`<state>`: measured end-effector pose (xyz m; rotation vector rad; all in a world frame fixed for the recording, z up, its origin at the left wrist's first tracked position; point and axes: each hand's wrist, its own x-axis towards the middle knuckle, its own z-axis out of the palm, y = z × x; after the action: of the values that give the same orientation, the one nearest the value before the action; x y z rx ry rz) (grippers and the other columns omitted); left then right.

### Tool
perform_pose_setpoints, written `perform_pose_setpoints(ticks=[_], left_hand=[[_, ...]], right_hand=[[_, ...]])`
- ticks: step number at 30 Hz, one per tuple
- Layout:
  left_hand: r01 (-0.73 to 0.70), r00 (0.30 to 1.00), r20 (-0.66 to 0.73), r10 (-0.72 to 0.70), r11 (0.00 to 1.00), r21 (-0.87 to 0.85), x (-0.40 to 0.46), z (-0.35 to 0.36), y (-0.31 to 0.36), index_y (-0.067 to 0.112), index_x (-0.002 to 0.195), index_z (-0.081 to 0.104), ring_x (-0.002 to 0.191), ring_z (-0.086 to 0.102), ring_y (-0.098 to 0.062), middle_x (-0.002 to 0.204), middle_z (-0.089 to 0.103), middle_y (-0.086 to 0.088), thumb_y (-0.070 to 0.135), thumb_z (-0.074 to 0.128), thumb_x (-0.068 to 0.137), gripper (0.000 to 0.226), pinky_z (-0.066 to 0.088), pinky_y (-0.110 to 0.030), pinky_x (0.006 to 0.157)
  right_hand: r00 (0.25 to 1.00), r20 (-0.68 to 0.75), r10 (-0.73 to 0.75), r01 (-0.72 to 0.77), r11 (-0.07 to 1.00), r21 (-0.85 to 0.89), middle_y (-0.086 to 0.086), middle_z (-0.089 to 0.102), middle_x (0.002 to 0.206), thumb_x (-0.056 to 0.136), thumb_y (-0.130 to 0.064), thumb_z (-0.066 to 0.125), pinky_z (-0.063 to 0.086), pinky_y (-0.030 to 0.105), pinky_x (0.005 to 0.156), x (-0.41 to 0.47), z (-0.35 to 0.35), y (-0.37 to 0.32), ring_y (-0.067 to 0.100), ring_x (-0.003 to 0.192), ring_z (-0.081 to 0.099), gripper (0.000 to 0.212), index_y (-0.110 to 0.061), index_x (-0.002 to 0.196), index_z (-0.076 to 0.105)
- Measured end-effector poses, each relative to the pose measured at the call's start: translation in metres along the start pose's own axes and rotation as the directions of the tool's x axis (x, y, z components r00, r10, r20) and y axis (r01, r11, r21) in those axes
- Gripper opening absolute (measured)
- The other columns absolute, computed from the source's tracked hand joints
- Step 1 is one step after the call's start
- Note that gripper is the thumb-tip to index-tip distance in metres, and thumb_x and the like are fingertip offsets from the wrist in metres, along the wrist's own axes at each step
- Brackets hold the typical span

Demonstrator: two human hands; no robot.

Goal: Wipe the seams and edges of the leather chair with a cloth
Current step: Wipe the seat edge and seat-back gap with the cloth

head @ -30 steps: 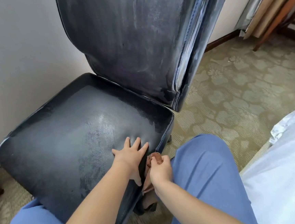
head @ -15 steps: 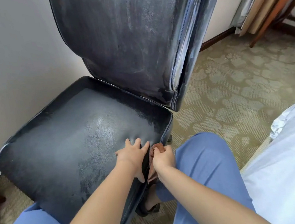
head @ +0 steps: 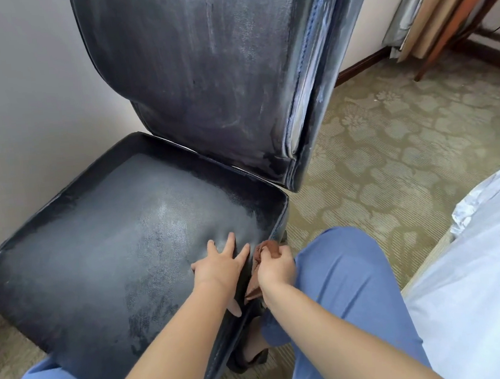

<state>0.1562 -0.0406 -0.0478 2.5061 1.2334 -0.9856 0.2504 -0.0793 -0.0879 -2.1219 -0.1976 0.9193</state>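
1. Now my left hand lies flat on the seat of the dark leather chair, fingers straight and spread, pressing the cushion near its right edge.
2. My right hand is curled tight around a brown cloth, bunched in my fist against the seat's right edge seam, just beside the left hand.
3. My knees in blue trousers flank the seat corner on patterned carpet; white bedding lies at right.
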Motion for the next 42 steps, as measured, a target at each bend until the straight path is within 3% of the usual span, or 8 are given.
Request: perform_pose_setpoints(ticks=[3, 9, 13, 17, 22, 28, 34, 42], left_hand=[[-0.004, 1.000, -0.021, 0.005, 1.000, 0.029, 0.006, 0.001, 0.000, 0.031, 0.152, -0.015, 0.144, 0.007, -0.044, 0.161, -0.015, -0.004, 0.051, 0.080, 0.070, 0.127, 0.052, -0.052, 0.091], [-0.016, 0.999, -0.047, 0.019, 0.997, 0.074, 0.009, -0.004, -0.002, 0.030, 0.153, -0.008, 0.136, 0.028, -0.040, 0.161, -0.001, -0.005, 0.066, 0.076, 0.064, 0.127, 0.055, -0.044, 0.084], [0.022, 0.998, -0.062, -0.015, 0.994, 0.111, 0.011, -0.008, 0.005, 0.026, 0.153, -0.011, 0.132, 0.032, -0.043, 0.160, 0.002, -0.008, 0.054, 0.080, 0.069, 0.127, 0.053, -0.045, 0.086], [0.018, 0.999, -0.053, -0.007, 0.979, 0.203, 0.011, -0.011, 0.009, 0.021, 0.153, -0.013, 0.128, 0.036, -0.044, 0.158, 0.005, -0.011, 0.064, 0.079, 0.061, 0.137, 0.052, -0.044, 0.081], [0.010, 0.998, -0.069, 0.006, 0.974, 0.228, 0.010, -0.012, 0.008, 0.021, 0.153, -0.014, 0.126, 0.038, -0.042, 0.157, 0.008, -0.010, 0.067, 0.077, 0.062, 0.136, 0.050, -0.038, 0.073], [-0.004, 0.997, -0.073, 0.020, 0.976, 0.217, 0.011, -0.014, 0.003, 0.023, 0.153, -0.012, 0.126, 0.035, -0.039, 0.156, 0.011, -0.008, 0.056, 0.079, 0.068, 0.129, 0.053, -0.039, 0.079], [-0.028, 0.999, -0.018, 0.035, 0.957, 0.287, 0.011, -0.023, 0.001, 0.022, 0.152, -0.015, 0.122, 0.040, -0.034, 0.153, 0.014, -0.005, 0.064, 0.080, 0.058, 0.140, 0.053, -0.044, 0.088], [-0.021, 0.998, -0.052, 0.035, 0.970, 0.244, 0.014, -0.020, 0.001, 0.025, 0.153, -0.014, 0.121, 0.037, -0.035, 0.153, 0.011, -0.007, 0.057, 0.081, 0.064, 0.133, 0.052, -0.042, 0.087]], right_hand=[[0.999, 0.018, -0.039, 0.040, 0.996, -0.075, 0.006, 0.063, 0.094, 0.092, -0.028, 0.052, 0.047, 0.034, 0.076, -0.013, -0.002, 0.016, 0.029, 0.090, 0.059, 0.012, -0.017, 0.089, 0.049], [0.999, -0.021, -0.028, 0.027, 0.998, -0.057, 0.007, 0.064, 0.096, 0.091, -0.029, 0.052, 0.050, 0.035, 0.075, 0.003, 0.002, 0.001, 0.030, 0.089, 0.061, 0.014, -0.016, 0.096, 0.053], [1.000, 0.015, -0.015, 0.016, 0.998, -0.063, 0.006, 0.061, 0.094, 0.092, -0.029, 0.052, 0.049, 0.035, 0.075, -0.012, -0.001, 0.011, 0.029, 0.088, 0.060, 0.013, -0.016, 0.094, 0.052], [0.999, 0.031, -0.045, 0.049, 0.989, -0.141, 0.007, 0.065, 0.098, 0.091, -0.032, 0.052, 0.049, 0.034, 0.078, -0.003, -0.003, 0.006, 0.029, 0.091, 0.061, 0.016, -0.017, 0.096, 0.052], [1.000, -0.016, 0.014, -0.015, 0.998, -0.056, 0.013, 0.064, 0.103, 0.091, -0.029, 0.052, 0.050, 0.037, 0.081, 0.015, -0.002, -0.018, 0.032, 0.093, 0.061, 0.020, -0.014, 0.104, 0.052], [1.000, 0.024, -0.008, 0.011, 0.993, -0.120, 0.009, 0.063, 0.105, 0.094, -0.029, 0.048, 0.046, 0.035, 0.081, -0.015, -0.006, 0.006, 0.031, 0.095, 0.058, 0.014, -0.015, 0.098, 0.049], [1.000, -0.008, -0.019, 0.017, 0.994, -0.112, 0.015, 0.064, 0.111, 0.093, -0.029, 0.051, 0.044, 0.034, 0.084, 0.022, -0.006, -0.022, 0.033, 0.101, 0.059, 0.028, -0.011, 0.114, 0.051], [0.999, 0.039, -0.022, 0.028, 0.984, -0.175, 0.010, 0.063, 0.108, 0.094, -0.030, 0.048, 0.046, 0.032, 0.081, 0.004, -0.008, -0.008, 0.031, 0.099, 0.058, 0.019, -0.015, 0.104, 0.049]])
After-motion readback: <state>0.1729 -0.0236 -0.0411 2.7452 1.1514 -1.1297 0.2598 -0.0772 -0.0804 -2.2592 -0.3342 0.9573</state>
